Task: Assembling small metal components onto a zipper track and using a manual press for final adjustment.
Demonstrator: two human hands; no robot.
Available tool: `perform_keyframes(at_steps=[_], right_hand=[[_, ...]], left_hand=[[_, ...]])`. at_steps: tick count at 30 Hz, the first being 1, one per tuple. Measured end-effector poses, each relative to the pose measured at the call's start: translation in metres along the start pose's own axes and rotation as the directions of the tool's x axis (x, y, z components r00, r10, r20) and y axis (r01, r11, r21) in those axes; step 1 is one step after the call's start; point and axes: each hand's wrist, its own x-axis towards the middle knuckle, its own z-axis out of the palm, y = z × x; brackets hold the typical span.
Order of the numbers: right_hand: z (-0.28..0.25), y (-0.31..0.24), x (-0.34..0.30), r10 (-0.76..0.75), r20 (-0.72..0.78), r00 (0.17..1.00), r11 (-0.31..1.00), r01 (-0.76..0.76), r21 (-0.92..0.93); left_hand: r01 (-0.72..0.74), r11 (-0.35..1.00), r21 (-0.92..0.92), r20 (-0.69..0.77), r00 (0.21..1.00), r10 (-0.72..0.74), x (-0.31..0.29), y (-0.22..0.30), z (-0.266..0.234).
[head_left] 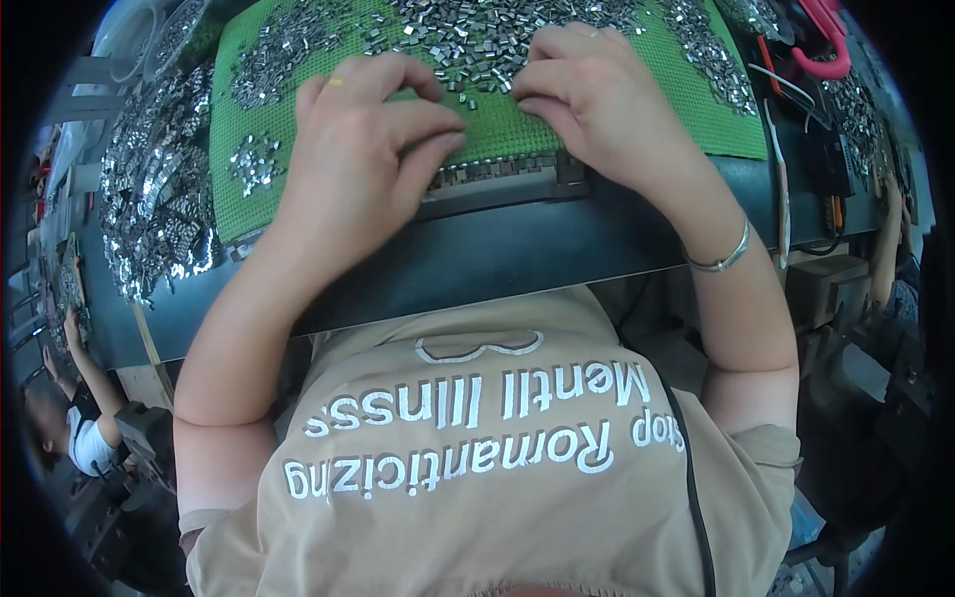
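Small shiny metal pieces lie heaped over a green textured mat. My left hand hovers over the mat's near part, thumb and forefinger drawn together in a pinch. Whatever sits between those fingertips is too small to make out. To its right, my right hand also has thumb and fingers pressed together, at the near edge of the heap; its fingertips hide what they grip. Just below both hands, a dark narrow holder carries a row of similar metal pieces along its far side.
A large pile of metal pieces lies left of the mat on the dark table. Pink-handled tool, a white stick and more pieces are at the right. Other people's arms show at both sides.
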Motion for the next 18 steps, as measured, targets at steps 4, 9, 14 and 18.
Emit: perform_keyframes(at_steps=[4,9,14,18], right_hand=[[0.005,0.001,0.01,-0.065,0.042,0.997,0.997,0.067,-0.038],[0.012,-0.005,0.011,-0.055,-0.006,0.998,0.995,0.055,-0.089],[-0.002,-0.023,-0.012,0.061,-0.109,0.992,0.964,-0.03,0.263],[0.006,-0.042,-0.032,0.184,-0.176,0.967,0.9,-0.093,0.427]], left_hand=[[-0.022,0.997,0.07,0.114,0.993,0.014,0.015,-0.011,0.008],[0.047,0.999,0.023,0.113,0.992,-0.05,0.016,0.001,0.009],[0.039,0.982,-0.185,0.061,0.998,-0.028,-0.006,0.017,0.006],[0.108,0.973,-0.206,-0.006,0.994,-0.112,-0.008,0.027,0.012]])
